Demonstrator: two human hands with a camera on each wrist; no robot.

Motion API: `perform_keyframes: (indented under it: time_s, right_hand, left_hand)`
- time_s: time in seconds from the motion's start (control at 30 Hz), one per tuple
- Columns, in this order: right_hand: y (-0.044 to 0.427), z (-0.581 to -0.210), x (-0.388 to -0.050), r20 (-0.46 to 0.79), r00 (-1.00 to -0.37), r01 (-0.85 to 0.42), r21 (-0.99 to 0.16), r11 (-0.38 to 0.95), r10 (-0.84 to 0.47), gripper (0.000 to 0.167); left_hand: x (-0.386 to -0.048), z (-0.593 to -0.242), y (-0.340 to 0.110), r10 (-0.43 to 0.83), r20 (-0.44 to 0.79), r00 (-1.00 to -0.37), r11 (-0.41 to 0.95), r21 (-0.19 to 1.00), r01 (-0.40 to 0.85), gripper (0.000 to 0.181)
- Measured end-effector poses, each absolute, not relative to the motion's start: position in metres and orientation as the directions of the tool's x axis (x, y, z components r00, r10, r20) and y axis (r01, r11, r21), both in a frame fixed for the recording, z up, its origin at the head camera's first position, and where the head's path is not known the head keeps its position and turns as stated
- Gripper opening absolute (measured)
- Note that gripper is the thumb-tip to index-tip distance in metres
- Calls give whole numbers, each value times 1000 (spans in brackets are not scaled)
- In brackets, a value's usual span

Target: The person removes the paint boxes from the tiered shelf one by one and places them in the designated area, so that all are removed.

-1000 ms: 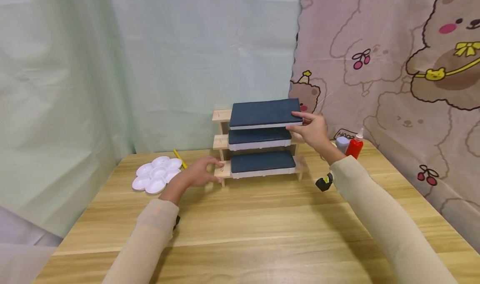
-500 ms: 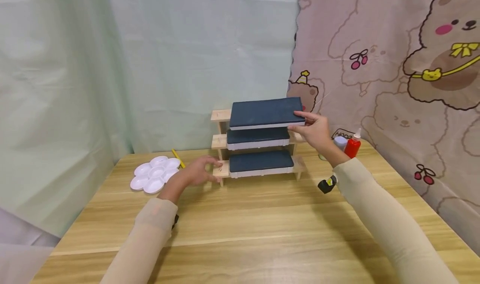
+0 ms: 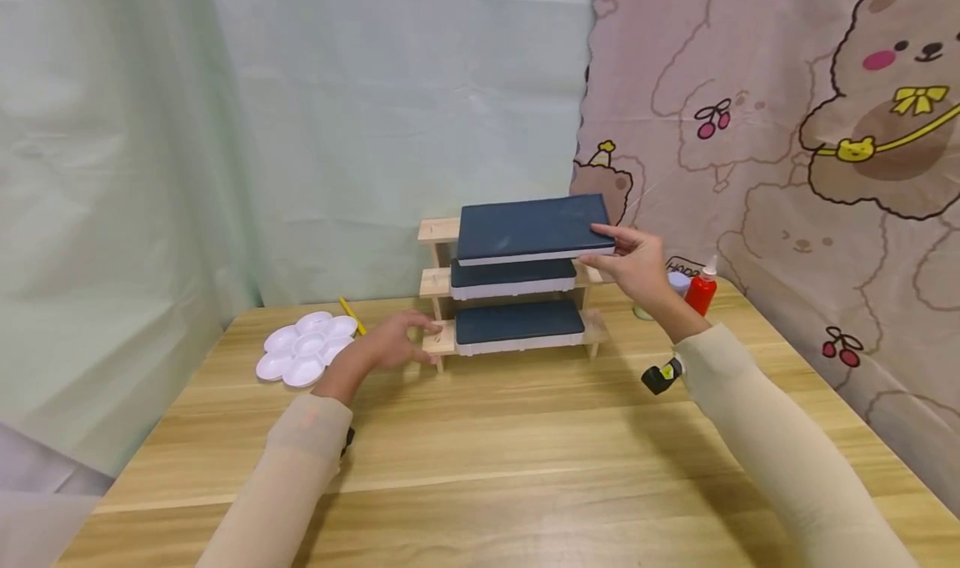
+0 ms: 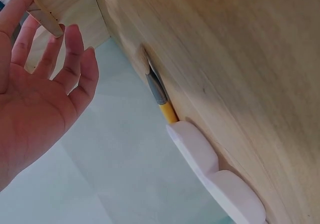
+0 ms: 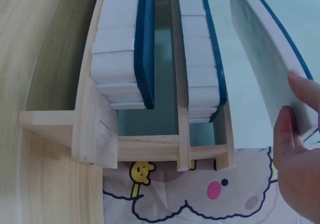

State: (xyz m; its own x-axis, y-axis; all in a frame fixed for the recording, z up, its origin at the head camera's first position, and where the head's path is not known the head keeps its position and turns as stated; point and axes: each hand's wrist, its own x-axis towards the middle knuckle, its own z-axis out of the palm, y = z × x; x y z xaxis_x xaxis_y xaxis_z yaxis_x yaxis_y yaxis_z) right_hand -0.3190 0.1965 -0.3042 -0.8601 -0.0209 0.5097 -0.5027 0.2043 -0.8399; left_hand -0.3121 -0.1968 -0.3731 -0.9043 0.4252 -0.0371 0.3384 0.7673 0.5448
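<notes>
A three-step wooden shelf (image 3: 438,334) stands at the back of the table, with a dark blue-topped white box on the bottom step (image 3: 519,322) and another on the middle step (image 3: 513,276). My right hand (image 3: 637,268) pinches the right end of a third such box (image 3: 534,228), thumb and fingers above and below its edge. The right wrist view shows this box (image 5: 272,59) apart from the shelf (image 5: 95,134). My left hand (image 3: 392,343) is at the shelf's lower left end, fingers spread around it, as the left wrist view shows of the hand (image 4: 45,94) and the wood (image 4: 45,19).
A white flower-shaped palette (image 3: 308,347) and a yellow-handled tool (image 3: 352,316) lie left of the shelf. A red bottle (image 3: 701,293) and a pale blue-lidded container (image 3: 678,283) stand behind my right forearm. Curtains hang behind the wooden table (image 3: 480,468).
The top box has shifted slightly right and toward me in my right hand, its left end now lifted off the shelf's left part. My left hand stays by the shelf end.
</notes>
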Motion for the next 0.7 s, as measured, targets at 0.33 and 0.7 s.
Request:
perform_keyframes:
  time_s: [0.33, 0.7]
  right_hand:
    - [204, -311, -309, 519, -854, -517, -840, 165, -34, 53]
    - [211, -309, -289, 532, -846, -529, -827, 191, -41, 53]
  left_hand:
    - [-313, -373, -196, 450, -17, -893, 763, 527, 374, 58]
    - [-314, -377, -204, 488, 1, -873, 743, 525, 415, 57]
